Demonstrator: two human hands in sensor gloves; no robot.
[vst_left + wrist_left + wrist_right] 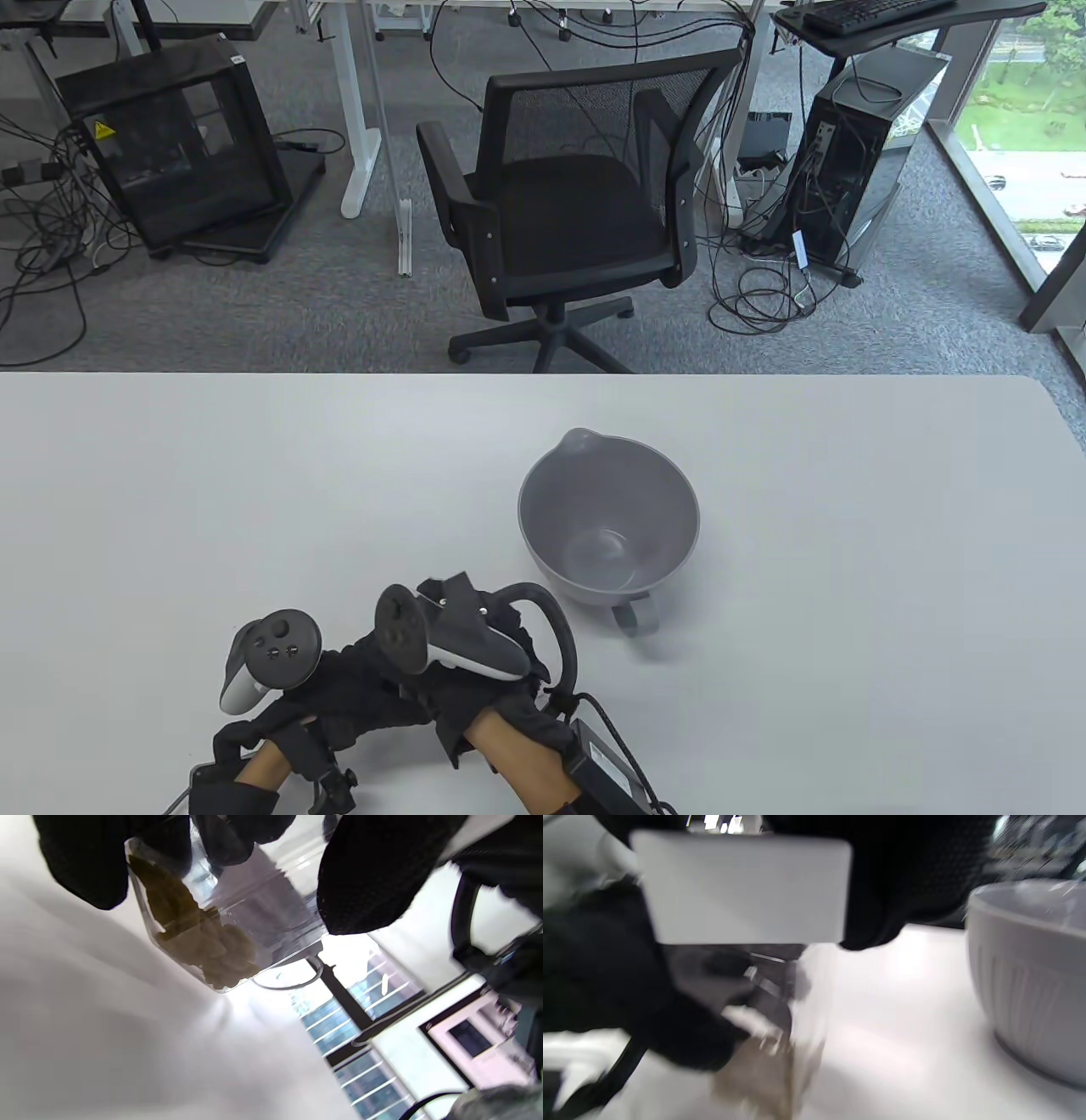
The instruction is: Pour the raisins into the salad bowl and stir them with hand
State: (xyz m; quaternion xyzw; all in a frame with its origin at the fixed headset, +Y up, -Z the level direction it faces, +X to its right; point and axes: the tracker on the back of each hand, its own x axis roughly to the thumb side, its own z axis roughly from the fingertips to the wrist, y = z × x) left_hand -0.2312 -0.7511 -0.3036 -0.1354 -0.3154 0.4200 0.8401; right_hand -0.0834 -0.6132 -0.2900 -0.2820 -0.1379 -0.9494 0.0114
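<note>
Behind the pale grey tabletop (254, 475) stands an office with a black mesh chair (564, 212) and computer towers on grey carpet.

Both gloved hands are close together at the near edge of the tabletop, a little left of its middle. The left hand (280, 722) holds a clear plastic container (237, 921); in the left wrist view its dark fingers (360, 878) curl around the transparent walls. The greenish-brown raisins (199, 938) lie heaped in one lower corner of it. The right hand (475, 688) grips a flat white rectangular lid (742, 887) at the top of the container; whether this lid is already free or not, I cannot tell, because the right wrist view is blurred.

The empty grey plastic salad bowl (608, 518), with a spout and a small handle, stands near the middle of the tabletop, just to the right of the hands and farther from the near edge.

The step in hand seems to be the opening. To do it well, the left hand should keep the container upright and steady while the right hand lifts the lid slowly, so that no raisins jump out. The lid is better put down away from the bowl. After that, the open corner should come over the bowl's rim before any tilting.
</note>
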